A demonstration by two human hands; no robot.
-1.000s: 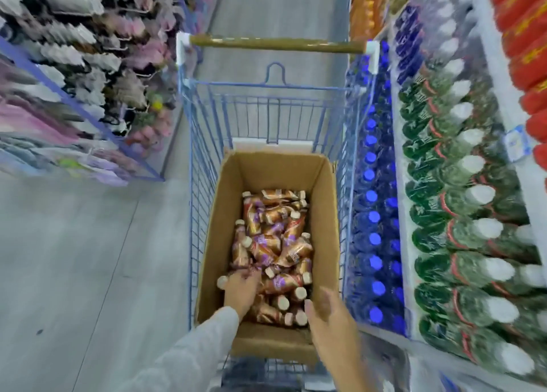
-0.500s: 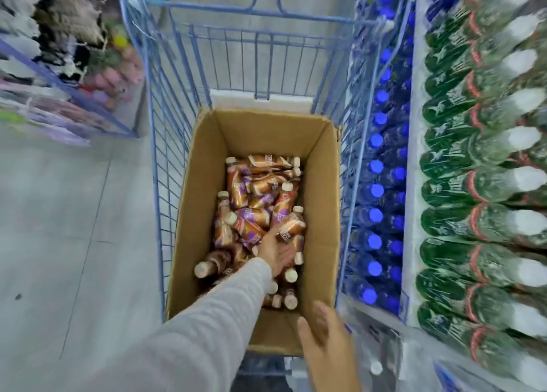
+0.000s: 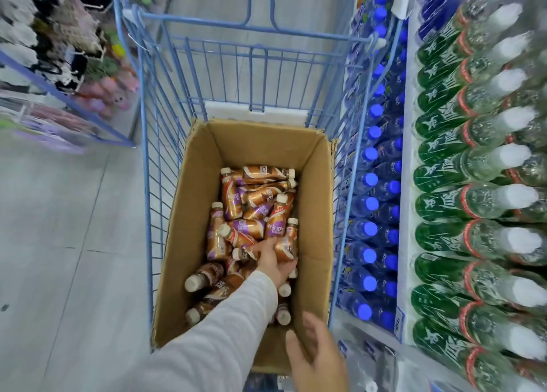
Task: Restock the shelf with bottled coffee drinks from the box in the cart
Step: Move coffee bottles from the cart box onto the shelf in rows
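An open cardboard box [image 3: 189, 228] stands in a blue wire cart [image 3: 154, 119]. Several brown and purple coffee bottles [image 3: 254, 196] with cream caps lie jumbled in the bottom of the box. My left hand [image 3: 273, 262], in a grey sleeve, reaches down into the box, and its fingers and thumb curl round one coffee bottle [image 3: 284, 242] near the right wall. My right hand [image 3: 316, 353] hovers over the box's near wall with relaxed fingers and holds nothing.
Right of the cart, shelves hold rows of blue-capped water bottles [image 3: 370, 205] and green-labelled bottles [image 3: 461, 202] with white caps. A rack of soft goods [image 3: 74, 65] stands at the left across a grey floor aisle [image 3: 68, 243].
My left hand has moved deeper into the box, from the near bottles to one by the right wall, and closed round it. The view has tipped down and nearer to the box.
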